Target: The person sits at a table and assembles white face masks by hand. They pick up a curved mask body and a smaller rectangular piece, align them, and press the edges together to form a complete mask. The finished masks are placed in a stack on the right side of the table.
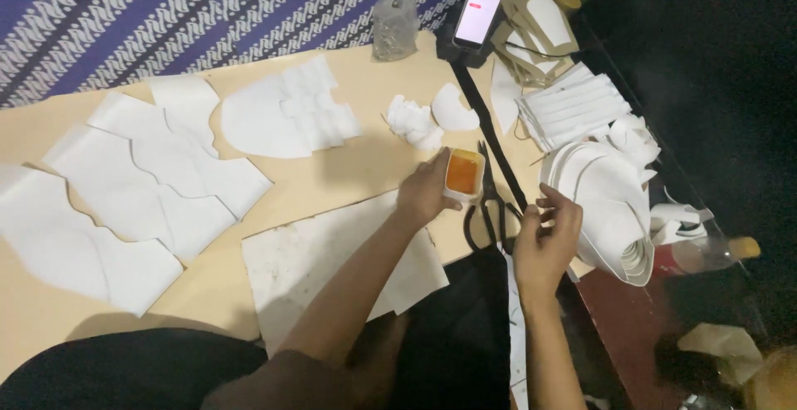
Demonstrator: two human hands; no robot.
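Fingers of my left hand wrap around the small white tub of orange glue, keeping it upright; my right hand is curled loosely and holds nothing, beside the black scissors.

- Small square container of orange paste: glossy, looks like plastic, wet-looking surface.
- Black-handled scissors: dark metal blades, dull sheen.
- Flat white cut sheets: matt, smooth, paper-like or thin foam.
- Pale tan table: smooth, matt, wood-like.
- Blue-and-white patterned cloth: woven, matt.
- Rolled white strip: matt, soft-looking.

Head camera looks down, fairly near, over table.
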